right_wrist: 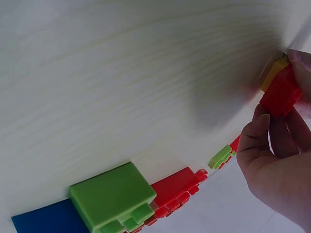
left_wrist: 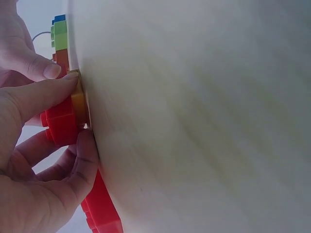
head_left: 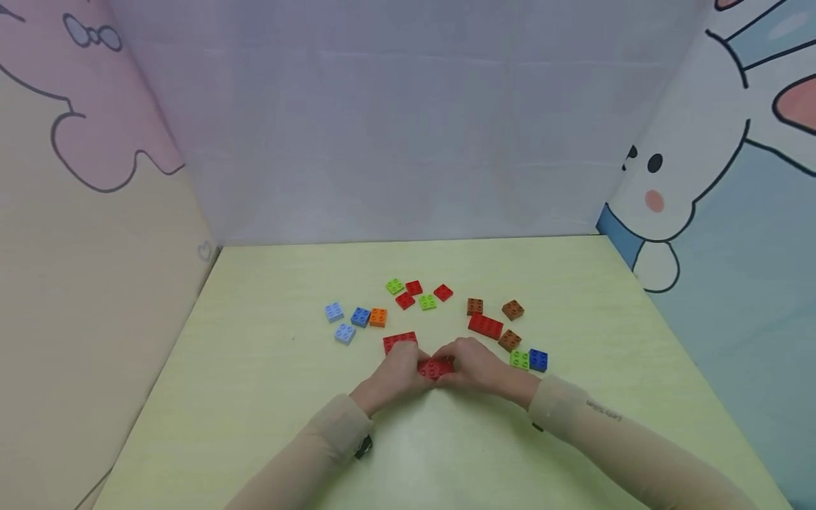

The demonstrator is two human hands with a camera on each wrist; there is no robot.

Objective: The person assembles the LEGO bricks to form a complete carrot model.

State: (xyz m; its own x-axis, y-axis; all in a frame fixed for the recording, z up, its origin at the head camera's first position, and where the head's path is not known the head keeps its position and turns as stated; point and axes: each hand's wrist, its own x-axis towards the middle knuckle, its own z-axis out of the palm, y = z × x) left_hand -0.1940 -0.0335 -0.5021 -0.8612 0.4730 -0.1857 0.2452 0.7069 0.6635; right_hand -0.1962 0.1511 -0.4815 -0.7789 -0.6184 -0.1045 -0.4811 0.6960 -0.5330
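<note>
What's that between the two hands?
A red block, held between the left hand and the right hand, shows in the head view. The left wrist view shows a yellow block under it.

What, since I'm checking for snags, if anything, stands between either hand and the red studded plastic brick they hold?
Nothing visible: the left hand and the right hand touch the red studded plastic brick directly. A yellow-orange plastic brick lies beneath it, blocking neither.

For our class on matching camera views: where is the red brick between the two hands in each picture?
Head: red brick, lower middle.
Left wrist: red brick, far left, about mid-height.
Right wrist: red brick, near right edge, upper half.
Shared landmark: the green brick beside the dark blue brick.
</note>
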